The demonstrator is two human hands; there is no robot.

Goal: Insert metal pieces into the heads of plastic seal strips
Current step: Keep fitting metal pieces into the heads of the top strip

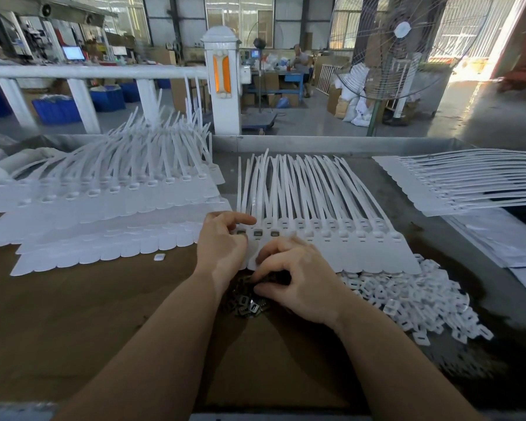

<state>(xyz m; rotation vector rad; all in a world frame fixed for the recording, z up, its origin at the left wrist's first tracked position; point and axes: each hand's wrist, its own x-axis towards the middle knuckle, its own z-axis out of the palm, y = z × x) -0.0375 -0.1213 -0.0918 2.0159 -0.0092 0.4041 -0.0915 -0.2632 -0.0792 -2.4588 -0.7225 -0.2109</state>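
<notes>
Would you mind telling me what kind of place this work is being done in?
Most likely a factory assembly floor: rows of white seal strips cover the workbench, blue bins stand behind, and an industrial fan stands on the concrete floor.

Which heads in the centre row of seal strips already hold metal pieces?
The three leftmost heads, beside the left hand; they show dark metal, the others white.

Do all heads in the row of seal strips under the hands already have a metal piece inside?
No: only three heads at the left end of the row of seal strips show dark metal pieces, and the heads to the right look empty.
</notes>
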